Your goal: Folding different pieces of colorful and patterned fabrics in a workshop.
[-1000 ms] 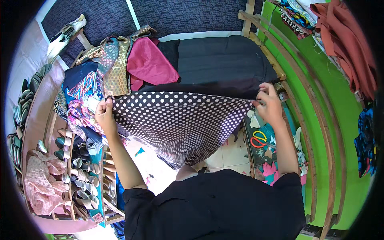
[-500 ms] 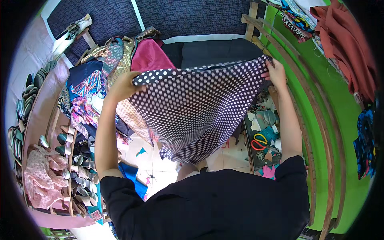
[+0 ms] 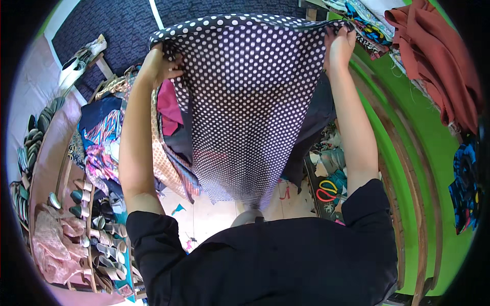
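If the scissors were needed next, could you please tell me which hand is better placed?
Probably the right hand: the scissors lie on its side of the spotted cloth, while the left hand is on the other side. Both hold the cloth, so the right would first have to let go.

Two hands, one dotted cloth, one pair of scissors

Left grip and right grip hold polka-dot cloth.
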`<action>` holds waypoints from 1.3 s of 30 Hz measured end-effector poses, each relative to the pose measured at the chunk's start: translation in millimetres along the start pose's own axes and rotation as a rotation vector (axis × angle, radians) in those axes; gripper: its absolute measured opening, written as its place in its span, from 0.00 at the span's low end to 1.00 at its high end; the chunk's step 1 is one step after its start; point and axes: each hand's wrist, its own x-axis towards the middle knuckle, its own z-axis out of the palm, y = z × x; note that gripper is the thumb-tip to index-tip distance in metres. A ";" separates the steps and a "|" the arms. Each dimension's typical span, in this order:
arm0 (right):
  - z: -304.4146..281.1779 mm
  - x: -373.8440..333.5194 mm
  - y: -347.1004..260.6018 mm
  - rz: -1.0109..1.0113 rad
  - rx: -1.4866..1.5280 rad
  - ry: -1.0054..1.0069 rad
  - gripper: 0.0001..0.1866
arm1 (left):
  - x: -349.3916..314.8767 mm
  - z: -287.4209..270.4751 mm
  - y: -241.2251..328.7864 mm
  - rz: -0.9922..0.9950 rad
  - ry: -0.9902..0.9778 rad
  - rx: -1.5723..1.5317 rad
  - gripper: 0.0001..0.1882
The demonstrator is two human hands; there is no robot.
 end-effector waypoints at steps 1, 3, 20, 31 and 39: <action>-1.3 6.4 2.8 -0.009 -0.002 0.007 0.08 | 4.9 9.0 3.3 0.144 0.057 -0.070 0.28; -3.9 19.6 10.3 -0.519 -0.364 0.045 0.08 | 8.5 17.0 5.4 0.391 0.169 0.843 0.26; 32.8 135.9 189.1 -1.055 -0.596 -0.018 0.12 | 252.1 25.3 -113.8 1.157 0.588 0.546 0.42; -27.5 142.0 392.4 -0.210 -1.286 -0.256 0.34 | 372.7 25.9 -259.5 0.450 0.125 1.032 0.48; -118.2 52.1 409.6 0.591 -1.878 -0.808 0.31 | 372.3 7.7 -292.6 0.041 -0.245 1.193 0.39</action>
